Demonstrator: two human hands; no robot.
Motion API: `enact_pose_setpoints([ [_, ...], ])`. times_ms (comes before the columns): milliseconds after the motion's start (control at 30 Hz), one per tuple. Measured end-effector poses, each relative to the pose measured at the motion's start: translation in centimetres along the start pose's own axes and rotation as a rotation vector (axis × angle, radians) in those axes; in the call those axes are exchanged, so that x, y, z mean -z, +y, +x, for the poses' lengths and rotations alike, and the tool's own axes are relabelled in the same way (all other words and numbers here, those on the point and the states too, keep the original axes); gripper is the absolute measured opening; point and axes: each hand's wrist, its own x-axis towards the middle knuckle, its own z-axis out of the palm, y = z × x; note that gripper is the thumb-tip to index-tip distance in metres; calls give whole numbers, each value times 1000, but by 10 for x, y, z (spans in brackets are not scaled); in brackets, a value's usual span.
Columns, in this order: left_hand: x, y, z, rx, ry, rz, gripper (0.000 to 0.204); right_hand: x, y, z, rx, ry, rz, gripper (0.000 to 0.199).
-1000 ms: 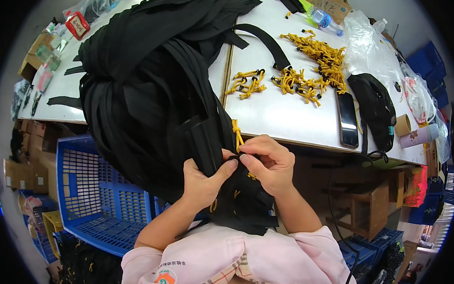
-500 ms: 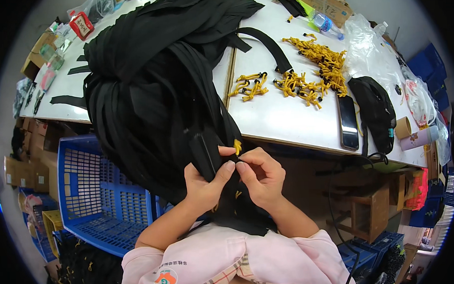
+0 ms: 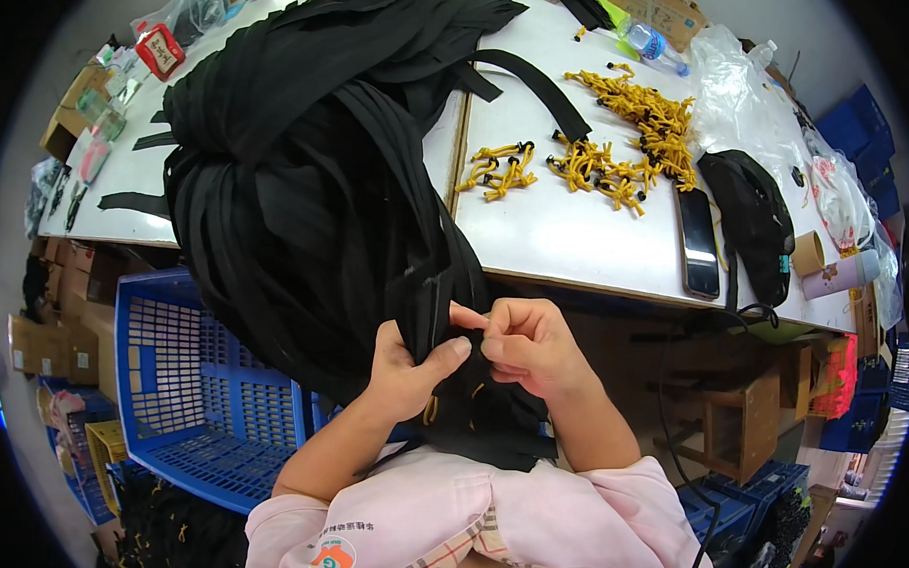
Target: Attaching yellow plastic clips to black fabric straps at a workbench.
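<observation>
My left hand is closed around a black strip that looks like zipper tape, its thumb pressed over it and its index finger stretched to the right. Against that index fingertip, my right hand makes a pinch; whatever sits between its fingers is hidden. A large heap of similar black strips covers the table and hangs over its front edge down to my lap. Dark material with small yellow cord bits lies below my hands. Yellow cord pulls with black ends lie piled on the table to the right, with a smaller group nearer the heap.
A blue plastic basket stands below the table on the left. On the table's right side are a phone, a black pouch, a cup, a plastic bottle and clear bags. A wooden stool stands under the table.
The yellow cord pull that showed between my fingertips is now out of sight. My right hand's fingers have curled in more, and the black strip in my left hand has shifted slightly.
</observation>
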Motion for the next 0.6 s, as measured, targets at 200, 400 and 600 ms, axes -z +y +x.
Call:
enact_pose_setpoints([
  [200,-6,-2,0,-124,86,128,16,-18,24,-3,455,339,-474,11],
  [400,-2,4,-4,-120,35,250,17,-9,24,-8,359,189,-402,17],
  [600,-5,5,-4,-18,70,171,15,-7,28,-8,636,259,-758,11],
])
